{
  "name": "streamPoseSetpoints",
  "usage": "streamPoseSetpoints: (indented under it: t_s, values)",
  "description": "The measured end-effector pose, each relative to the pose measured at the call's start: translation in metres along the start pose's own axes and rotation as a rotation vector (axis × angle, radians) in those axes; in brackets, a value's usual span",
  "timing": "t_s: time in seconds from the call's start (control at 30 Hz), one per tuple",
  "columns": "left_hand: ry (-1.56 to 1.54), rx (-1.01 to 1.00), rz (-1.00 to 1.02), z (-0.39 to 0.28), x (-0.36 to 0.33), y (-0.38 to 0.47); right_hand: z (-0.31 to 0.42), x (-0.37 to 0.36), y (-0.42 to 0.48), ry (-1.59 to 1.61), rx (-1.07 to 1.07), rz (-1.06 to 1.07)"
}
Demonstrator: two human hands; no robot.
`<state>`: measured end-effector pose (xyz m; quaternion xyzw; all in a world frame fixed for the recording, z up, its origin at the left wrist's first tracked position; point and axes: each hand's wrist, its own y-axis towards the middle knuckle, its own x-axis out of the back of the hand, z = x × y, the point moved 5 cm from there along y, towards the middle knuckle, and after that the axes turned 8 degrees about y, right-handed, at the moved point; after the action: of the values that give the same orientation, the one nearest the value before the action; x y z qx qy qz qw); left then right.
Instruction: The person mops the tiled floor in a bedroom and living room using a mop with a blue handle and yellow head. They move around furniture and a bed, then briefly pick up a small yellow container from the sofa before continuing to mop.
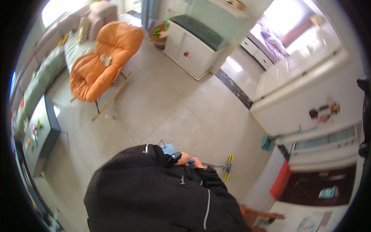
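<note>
My left hand [182, 159], with a black device at its wrist, is closed on the blue grip [191, 161] of a long-handled floor mop. Beside it, my right hand [198, 163] also grips the handle, its sleeve hiding part of the fingers. From there the grey pole [213, 165] runs right to a yellow-green mop head [229, 167] on the tiled floor. Just beyond my left wrist shows a light blue object [168, 149] with a thin dark wire loop, partly hidden by my black jacket; I cannot tell what it is.
An orange padded rocking chair [116, 40] stands ahead on the left, near a sofa [46, 69] and a low table [43, 127]. A white cabinet [185, 46] and an orange bucket [159, 36] stand farther off. At the right are a teal container [267, 143] and a red mat [280, 180].
</note>
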<state>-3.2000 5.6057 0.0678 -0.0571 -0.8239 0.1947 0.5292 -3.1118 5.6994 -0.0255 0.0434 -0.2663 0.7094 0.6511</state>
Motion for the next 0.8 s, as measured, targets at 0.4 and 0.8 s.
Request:
streamPoseSetpoints:
  t_s: [0.4,0.8]
  values:
    - [-0.027,-0.136,0.081,0.024,0.011,0.017,-0.01,0.008,0.006,-0.009,-0.263,-0.387]
    - [-0.225,-0.441,0.179,0.236,0.126,-0.022,-0.001,-0.003,0.261,-0.228,-0.283,0.442]
